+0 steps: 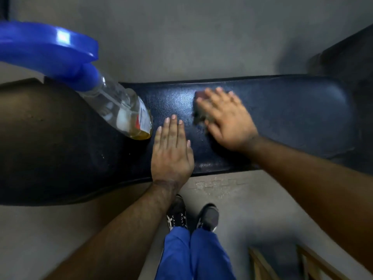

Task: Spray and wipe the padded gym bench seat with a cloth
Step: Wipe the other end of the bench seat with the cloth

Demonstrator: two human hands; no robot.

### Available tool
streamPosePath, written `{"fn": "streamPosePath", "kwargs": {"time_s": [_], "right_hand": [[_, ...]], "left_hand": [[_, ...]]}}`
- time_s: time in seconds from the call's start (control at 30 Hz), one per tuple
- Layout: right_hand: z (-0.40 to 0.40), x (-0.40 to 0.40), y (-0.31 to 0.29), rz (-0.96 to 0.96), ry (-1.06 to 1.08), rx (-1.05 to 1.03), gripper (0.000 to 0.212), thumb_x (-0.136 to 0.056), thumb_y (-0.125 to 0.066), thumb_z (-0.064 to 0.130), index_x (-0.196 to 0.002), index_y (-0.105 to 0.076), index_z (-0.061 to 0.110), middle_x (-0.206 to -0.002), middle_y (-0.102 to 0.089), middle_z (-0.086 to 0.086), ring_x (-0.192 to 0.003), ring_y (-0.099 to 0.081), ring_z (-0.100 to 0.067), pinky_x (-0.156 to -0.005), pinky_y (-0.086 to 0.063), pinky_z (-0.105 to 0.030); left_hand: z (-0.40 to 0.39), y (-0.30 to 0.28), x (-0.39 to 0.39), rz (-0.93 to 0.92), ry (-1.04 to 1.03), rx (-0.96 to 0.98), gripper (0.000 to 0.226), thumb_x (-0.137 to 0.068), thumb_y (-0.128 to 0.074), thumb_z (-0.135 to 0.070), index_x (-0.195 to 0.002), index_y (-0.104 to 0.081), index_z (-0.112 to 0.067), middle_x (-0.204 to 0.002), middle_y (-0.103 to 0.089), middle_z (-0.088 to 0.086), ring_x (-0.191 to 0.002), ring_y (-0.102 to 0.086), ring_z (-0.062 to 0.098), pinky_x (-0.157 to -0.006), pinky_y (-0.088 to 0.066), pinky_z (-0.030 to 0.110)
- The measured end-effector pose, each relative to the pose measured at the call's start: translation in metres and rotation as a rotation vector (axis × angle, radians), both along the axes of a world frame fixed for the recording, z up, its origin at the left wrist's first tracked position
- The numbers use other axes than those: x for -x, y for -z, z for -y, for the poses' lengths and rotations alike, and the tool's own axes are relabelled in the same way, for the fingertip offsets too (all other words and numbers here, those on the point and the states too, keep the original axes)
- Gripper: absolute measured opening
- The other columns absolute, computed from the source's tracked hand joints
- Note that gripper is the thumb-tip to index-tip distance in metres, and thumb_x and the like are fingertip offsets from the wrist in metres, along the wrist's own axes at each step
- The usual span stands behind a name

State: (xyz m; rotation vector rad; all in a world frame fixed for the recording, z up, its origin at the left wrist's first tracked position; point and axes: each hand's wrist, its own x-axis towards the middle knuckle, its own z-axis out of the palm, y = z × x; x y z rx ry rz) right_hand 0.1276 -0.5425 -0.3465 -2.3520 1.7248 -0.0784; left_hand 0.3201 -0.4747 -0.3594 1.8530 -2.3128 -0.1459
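Note:
The padded bench seat (282,110) is dark blue-black and runs left to right across the middle of the view. My right hand (226,118) lies flat with spread fingers on a small dark cloth (199,116), pressing it onto the pad; the hand is blurred. My left hand (171,150) rests flat on the pad near its front edge, fingers straight. A clear spray bottle (119,106) with a blue trigger head (50,49) and a little yellowish liquid stands on the pad just left of my left hand.
A wider dark padded section (50,142) continues to the left. Grey floor (252,209) lies in front, with my feet in dark shoes (191,215) and blue trousers. A dark object (347,63) sits at the far right, and wooden slats (302,263) at the bottom right.

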Motion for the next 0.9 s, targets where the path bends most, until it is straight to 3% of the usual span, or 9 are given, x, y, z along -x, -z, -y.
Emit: {"fn": "streamPosePath", "kwargs": {"time_s": [0.07,0.1,0.23,0.37,0.5,0.63,0.77,0.8,0.9], "right_hand": [[0.022,-0.009,0.003,0.019,0.364,-0.031,0.067,-0.089,-0.03,0.048,-0.152,-0.038,0.025,-0.162,-0.03,-0.01,-0.15,-0.022,-0.034,-0.123,-0.01,-0.049],[0.026,-0.025,0.003,0.017,0.396,-0.03,0.066,-0.09,-0.031,0.048,-0.152,-0.039,0.025,-0.161,-0.031,-0.01,-0.15,-0.022,-0.035,-0.123,-0.011,-0.05],[0.034,-0.025,0.001,0.05,-0.066,-0.028,0.063,-0.091,-0.035,0.044,-0.15,-0.041,0.025,-0.159,-0.037,-0.008,-0.149,-0.028,-0.032,-0.123,-0.016,-0.05],[0.054,-0.032,0.003,0.049,0.317,-0.052,0.059,-0.091,-0.037,0.044,-0.147,-0.046,0.027,-0.158,-0.039,-0.008,-0.149,-0.026,-0.034,-0.122,-0.012,-0.05],[0.042,-0.021,0.004,0.071,-0.151,-0.031,0.061,-0.091,-0.036,0.043,-0.15,-0.041,0.028,-0.16,-0.036,-0.006,-0.149,-0.027,-0.031,-0.122,-0.015,-0.049],[0.042,-0.023,0.005,0.061,0.269,-0.025,0.059,-0.092,-0.039,0.042,-0.149,-0.043,0.027,-0.158,-0.037,-0.009,-0.149,-0.025,-0.035,-0.122,-0.014,-0.05],[-0.008,-0.025,0.006,0.06,-0.136,-0.01,0.06,-0.092,-0.037,0.041,-0.151,-0.039,0.029,-0.162,-0.032,-0.005,-0.151,-0.023,-0.03,-0.123,-0.014,-0.049],[-0.006,-0.011,0.003,0.06,-0.103,-0.009,0.061,-0.092,-0.036,0.042,-0.152,-0.038,0.029,-0.162,-0.031,-0.005,-0.151,-0.022,-0.03,-0.124,-0.014,-0.049],[-0.013,-0.011,0.003,0.036,0.394,-0.007,0.066,-0.09,-0.031,0.046,-0.153,-0.036,0.026,-0.162,-0.029,-0.009,-0.151,-0.02,-0.034,-0.124,-0.01,-0.05]], "left_hand": [[0.001,0.001,0.0,-0.007,-0.003,0.003,0.056,-0.098,-0.035,-0.026,-0.146,-0.037,0.002,-0.156,-0.031,0.02,-0.147,-0.025,0.03,-0.122,-0.015,0.044],[0.001,0.001,0.0,-0.011,-0.006,-0.001,0.056,-0.098,-0.035,-0.026,-0.147,-0.037,0.002,-0.156,-0.031,0.019,-0.148,-0.024,0.03,-0.122,-0.015,0.044],[0.0,-0.001,0.0,-0.015,-0.005,-0.009,0.056,-0.098,-0.036,-0.026,-0.146,-0.038,0.003,-0.156,-0.031,0.019,-0.147,-0.025,0.03,-0.121,-0.017,0.045],[0.001,0.001,0.0,-0.019,-0.01,0.007,0.056,-0.097,-0.038,-0.026,-0.145,-0.04,0.002,-0.155,-0.033,0.018,-0.147,-0.026,0.029,-0.121,-0.018,0.045],[0.0,0.0,-0.001,-0.035,-0.007,-0.002,0.056,-0.097,-0.04,-0.026,-0.145,-0.04,0.002,-0.155,-0.034,0.018,-0.147,-0.026,0.028,-0.121,-0.019,0.045],[-0.001,0.004,0.0,-0.055,-0.015,0.038,0.055,-0.095,-0.043,-0.024,-0.144,-0.042,0.002,-0.154,-0.037,0.017,-0.146,-0.029,0.028,-0.121,-0.02,0.044],[-0.002,-0.001,-0.001,-0.109,-0.018,0.032,0.052,-0.094,-0.045,-0.021,-0.141,-0.046,0.002,-0.152,-0.039,0.018,-0.145,-0.032,0.029,-0.121,-0.021,0.044],[-0.001,-0.002,-0.001,-0.136,-0.027,0.026,0.052,-0.094,-0.046,-0.02,-0.141,-0.046,0.001,-0.152,-0.04,0.017,-0.144,-0.033,0.029,-0.121,-0.021,0.044],[-0.002,-0.009,-0.005,-0.22,-0.035,0.001,0.053,-0.09,-0.047,-0.015,-0.14,-0.047,0.001,-0.148,-0.046,0.017,-0.141,-0.038,0.029,-0.119,-0.025,0.044]]}}
